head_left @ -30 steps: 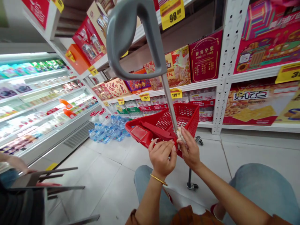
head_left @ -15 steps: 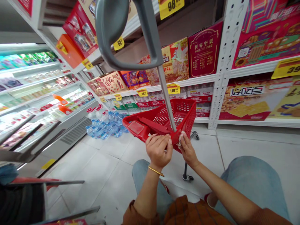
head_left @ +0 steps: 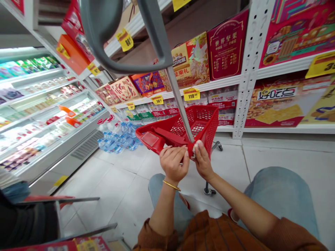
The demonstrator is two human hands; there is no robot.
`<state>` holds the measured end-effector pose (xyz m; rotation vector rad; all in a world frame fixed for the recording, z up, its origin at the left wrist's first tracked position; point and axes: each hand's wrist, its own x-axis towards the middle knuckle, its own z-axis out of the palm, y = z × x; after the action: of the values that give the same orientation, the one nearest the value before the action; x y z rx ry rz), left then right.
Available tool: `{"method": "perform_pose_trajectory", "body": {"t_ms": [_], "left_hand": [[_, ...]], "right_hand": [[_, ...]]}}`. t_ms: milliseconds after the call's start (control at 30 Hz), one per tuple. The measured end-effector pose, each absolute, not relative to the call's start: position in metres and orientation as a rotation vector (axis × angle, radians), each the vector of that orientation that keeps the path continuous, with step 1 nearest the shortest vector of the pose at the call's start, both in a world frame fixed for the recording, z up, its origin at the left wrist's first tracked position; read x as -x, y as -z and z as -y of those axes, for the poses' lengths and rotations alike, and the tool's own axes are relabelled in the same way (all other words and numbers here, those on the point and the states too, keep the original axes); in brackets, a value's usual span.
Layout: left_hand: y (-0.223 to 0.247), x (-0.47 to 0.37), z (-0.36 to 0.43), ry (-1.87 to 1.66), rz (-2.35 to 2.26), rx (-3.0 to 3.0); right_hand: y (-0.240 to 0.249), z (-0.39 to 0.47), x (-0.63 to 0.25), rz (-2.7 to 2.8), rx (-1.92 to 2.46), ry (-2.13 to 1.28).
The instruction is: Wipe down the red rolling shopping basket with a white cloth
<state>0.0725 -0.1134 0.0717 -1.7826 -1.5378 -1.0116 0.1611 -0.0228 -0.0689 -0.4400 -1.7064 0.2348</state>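
In the head view a red plastic shopping-cart basket (head_left: 211,134) with perforated walls stands in front of me. My left hand (head_left: 174,163) is closed round its near rim, thumb towards me. Beside it, my right hand (head_left: 203,164) presses a small crumpled white cloth (head_left: 195,149) against the basket's near corner, its fingers bent over it. Most of the cloth is hidden under those fingers. A metal pole (head_left: 180,103) rises from the near end of the basket to a grey loop handle (head_left: 136,68), which tilts over to the upper left.
Shelves with boxed goods such as a dark red box (head_left: 227,45) stand close behind the basket. Wrapped water bottles (head_left: 117,139) sit on the floor, left of the basket. A refrigerated display (head_left: 44,115) lines the left. A caster (head_left: 209,191) touches the tiles near my feet.
My right hand and the cloth have moved slightly left and up along the basket corner, closer to the pole's base. My left hand keeps its hold. The grey handle appears farther left in view.
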Motion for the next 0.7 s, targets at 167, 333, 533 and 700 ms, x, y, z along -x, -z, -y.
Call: {"method": "perform_pose_trajectory", "body": {"t_ms": [167,333,533,700], "left_hand": [[-0.071,-0.067,0.112,1.026,1.532,1.795],[-0.070,-0.062,0.110,1.017,1.564,1.790],[-0.069,-0.059,0.108,1.004,1.581,1.796],[-0.069,-0.059,0.109,1.001,1.579,1.791]], "right_hand": [[0.106,0.016,-0.158,1.722,0.444,-0.172],[0.140,0.015,-0.162,1.727,0.452,-0.253],[0.126,0.018,-0.163,1.717,0.440,-0.395],[0.092,0.018,-0.155,1.713,0.421,-0.301]]}}
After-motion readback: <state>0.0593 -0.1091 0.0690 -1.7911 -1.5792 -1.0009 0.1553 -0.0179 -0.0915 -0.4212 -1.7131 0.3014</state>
